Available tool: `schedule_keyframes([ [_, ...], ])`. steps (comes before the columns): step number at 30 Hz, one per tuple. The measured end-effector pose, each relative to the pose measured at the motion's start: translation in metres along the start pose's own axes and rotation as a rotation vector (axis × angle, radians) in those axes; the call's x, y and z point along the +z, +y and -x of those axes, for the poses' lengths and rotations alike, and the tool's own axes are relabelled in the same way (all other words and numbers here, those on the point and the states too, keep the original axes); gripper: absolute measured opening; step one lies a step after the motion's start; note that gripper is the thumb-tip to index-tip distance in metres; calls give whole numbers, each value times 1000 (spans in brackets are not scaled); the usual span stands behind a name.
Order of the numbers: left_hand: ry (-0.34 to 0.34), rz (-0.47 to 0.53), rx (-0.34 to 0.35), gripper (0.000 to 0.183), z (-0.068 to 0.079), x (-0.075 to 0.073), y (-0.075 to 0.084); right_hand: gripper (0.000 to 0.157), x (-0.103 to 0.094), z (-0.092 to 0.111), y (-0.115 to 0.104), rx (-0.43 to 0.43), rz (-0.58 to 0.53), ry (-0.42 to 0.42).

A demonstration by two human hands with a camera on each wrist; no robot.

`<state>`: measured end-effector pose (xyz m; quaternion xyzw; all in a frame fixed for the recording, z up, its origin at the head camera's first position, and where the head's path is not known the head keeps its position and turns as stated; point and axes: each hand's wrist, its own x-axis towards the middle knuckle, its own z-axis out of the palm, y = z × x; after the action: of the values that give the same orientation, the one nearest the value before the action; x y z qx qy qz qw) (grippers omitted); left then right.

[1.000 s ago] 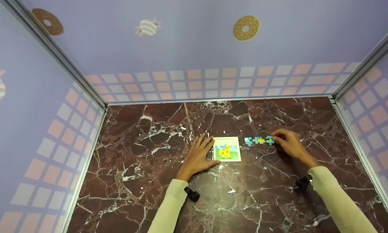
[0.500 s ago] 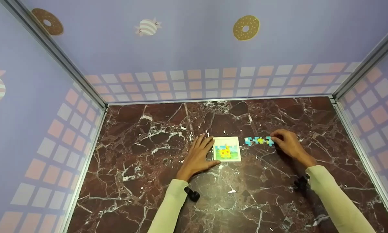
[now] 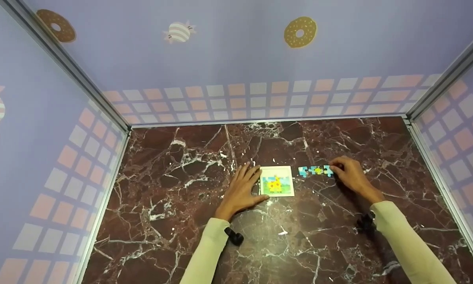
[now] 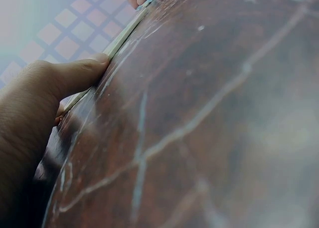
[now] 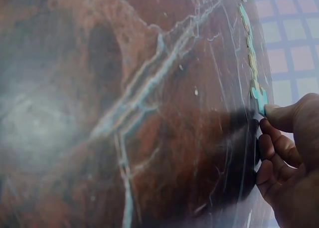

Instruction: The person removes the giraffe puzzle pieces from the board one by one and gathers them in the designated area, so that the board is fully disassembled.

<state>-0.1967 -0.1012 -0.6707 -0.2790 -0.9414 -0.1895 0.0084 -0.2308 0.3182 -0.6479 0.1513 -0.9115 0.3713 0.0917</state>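
A square puzzle board (image 3: 280,171) with a pale frame and a yellow giraffe picture lies on the marbled table. My left hand (image 3: 242,191) rests along its left side, fingers fairly straight; the thumb touches the near edge, also seen in the left wrist view. To the right of the board is a short row of jigsaw pieces (image 3: 318,170), blue with yellow in the middle. At the row's right end my right hand (image 3: 351,175) pinches a light-blue jigsaw piece (image 5: 259,99) between thumb and fingers. In the right wrist view that piece lies up against the row.
The dark red marbled table (image 3: 173,221) has white veins and scattered white specks. Lilac walls (image 3: 236,51) with pink and white squares enclose its back and sides. A black camera (image 3: 234,236) is worn on the left wrist, another black device (image 3: 366,224) on the right.
My right hand has shifted slightly left and away from me with its jigsaw piece, and the row has drawn closer together and straighter. The left hand and the board stay in place.
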Motion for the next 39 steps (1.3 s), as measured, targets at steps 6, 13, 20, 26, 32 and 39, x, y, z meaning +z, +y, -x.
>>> schedule_keyframes([
  [6,-6,-5,-5,104,0,-1,1,8,0,0,-1,1,10,1],
  [13,-9,-7,4,102,-1,-2,1,9,2,0,-2,9,46,-8],
  [20,-13,-31,-6,103,0,-2,1,8,5,0,-2,20,59,-15],
  [26,-18,-33,-8,103,0,-2,1,8,6,2,-2,29,79,-21],
  [32,-18,-22,-10,103,-1,-1,1,8,5,2,-2,33,77,-29],
  [39,-6,-3,-8,102,0,-2,1,11,2,1,-8,15,32,3],
])
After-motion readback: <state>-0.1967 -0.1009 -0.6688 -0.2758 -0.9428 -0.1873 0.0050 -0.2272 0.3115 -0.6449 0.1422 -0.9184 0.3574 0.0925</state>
